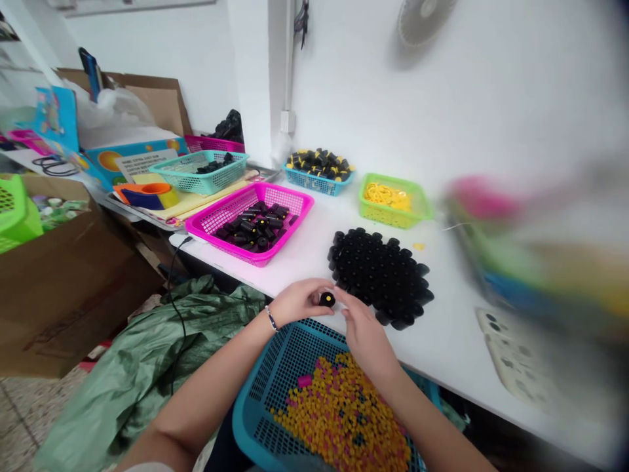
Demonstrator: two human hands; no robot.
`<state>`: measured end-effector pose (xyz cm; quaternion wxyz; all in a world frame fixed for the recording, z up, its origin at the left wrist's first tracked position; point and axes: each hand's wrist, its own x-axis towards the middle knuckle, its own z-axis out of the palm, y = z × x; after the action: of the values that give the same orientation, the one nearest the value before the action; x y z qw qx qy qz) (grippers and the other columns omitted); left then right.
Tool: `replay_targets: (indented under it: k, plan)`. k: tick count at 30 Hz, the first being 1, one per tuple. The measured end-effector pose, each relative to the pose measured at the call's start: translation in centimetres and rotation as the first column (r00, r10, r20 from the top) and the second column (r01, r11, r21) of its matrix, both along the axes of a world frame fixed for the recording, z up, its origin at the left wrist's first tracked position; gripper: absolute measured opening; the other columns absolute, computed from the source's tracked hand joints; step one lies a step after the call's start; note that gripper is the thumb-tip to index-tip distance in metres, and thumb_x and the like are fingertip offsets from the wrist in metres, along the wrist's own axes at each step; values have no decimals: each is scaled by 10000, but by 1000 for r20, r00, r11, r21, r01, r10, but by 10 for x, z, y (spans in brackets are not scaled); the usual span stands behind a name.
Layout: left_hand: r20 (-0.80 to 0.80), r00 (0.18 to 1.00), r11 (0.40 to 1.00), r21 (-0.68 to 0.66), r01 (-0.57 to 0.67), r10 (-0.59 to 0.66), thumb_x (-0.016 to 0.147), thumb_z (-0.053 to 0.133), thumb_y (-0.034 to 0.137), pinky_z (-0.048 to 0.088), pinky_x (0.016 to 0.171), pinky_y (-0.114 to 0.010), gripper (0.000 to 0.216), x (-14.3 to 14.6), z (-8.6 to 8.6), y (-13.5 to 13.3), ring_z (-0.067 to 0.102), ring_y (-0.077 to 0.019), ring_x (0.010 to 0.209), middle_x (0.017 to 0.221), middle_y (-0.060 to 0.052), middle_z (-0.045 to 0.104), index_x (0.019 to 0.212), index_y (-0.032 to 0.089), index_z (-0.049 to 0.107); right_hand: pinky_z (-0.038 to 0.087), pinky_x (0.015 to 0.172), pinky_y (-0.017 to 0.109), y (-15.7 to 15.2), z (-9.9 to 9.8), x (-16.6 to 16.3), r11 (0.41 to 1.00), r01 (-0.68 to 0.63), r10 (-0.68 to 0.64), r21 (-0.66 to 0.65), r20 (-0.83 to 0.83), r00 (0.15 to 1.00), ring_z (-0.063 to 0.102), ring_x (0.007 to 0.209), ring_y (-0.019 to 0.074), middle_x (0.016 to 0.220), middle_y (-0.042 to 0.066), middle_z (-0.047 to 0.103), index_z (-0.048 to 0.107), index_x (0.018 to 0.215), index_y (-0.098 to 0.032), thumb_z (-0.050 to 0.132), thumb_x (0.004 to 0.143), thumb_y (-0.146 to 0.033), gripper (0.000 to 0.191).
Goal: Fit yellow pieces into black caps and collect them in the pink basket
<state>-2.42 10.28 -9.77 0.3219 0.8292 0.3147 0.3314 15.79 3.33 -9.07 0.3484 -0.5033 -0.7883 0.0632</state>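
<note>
Left hand (299, 303) grips a yellow-centred black piece (326, 299), right hand (368, 337) grip indeterminable; dotted pieces (260, 226) in pink basket (223, 248) appear done, black cluster (378, 272) remaining.

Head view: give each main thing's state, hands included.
Black piece, held, yellow-dotted end showing
Left hand, holding it
Right hand, loosely open beside it, contact unclear
Black piece cluster, packed together
Bright pink basket, partly filled
Lime basket, partly filled
Blue basket, heaped
Large teal basket, partly filled
Pale turquoise basket, partly filled
Left cardboard box, open
Phone, camera side up
Stack at right, too blurred
</note>
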Motion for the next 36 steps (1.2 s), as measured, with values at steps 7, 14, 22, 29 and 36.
replay_targets:
  k: [7,14,22,29,36]
  plan:
    - [-12,1000,991,134,20,-19,801,585,442,476,637,-227,313,2,-4,2,560,-108,668,857,-58,572,881,146,642,432,949,333,-60,7,26,945,-12,-17,-325,-88,996,551,1091,193,1182,76,593,525,1178,-237,332,927,-269,318]
    - [-24,999,991,129,26,-23,782,624,406,489,691,-238,267,4,3,0,603,-125,717,866,-60,636,844,147,647,462,696,267,-86,-27,32,740,3,229,-673,256,939,642,807,189,884,52,668,626,917,-230,344,884,-203,285]
    - [-42,865,784,445,-432,500,777,635,371,406,956,-373,460,-58,99,38,543,-226,1091,1181,-70,592,1192,212,516,464,768,314,-92,-56,35,631,147,286,-761,405,868,618,955,274,1047,96,640,652,929,-198,536,639,-96,329]
    - [22,815,648,594,-477,580,852,512,270,318,1019,-453,235,-44,97,54,481,-243,1150,1156,-75,580,1069,198,567,477,762,342,-89,-53,33,633,106,291,-767,364,885,619,925,275,1046,110,637,668,921,-192,540,696,-151,262]
    - [-248,937,882,458,-110,246,877,460,247,353,1024,-417,378,2,19,23,437,-222,1180,1287,-73,484,1255,248,460,463,705,246,-40,62,39,746,-234,241,-623,-74,968,607,808,151,961,19,674,654,1004,-258,449,868,-382,275]
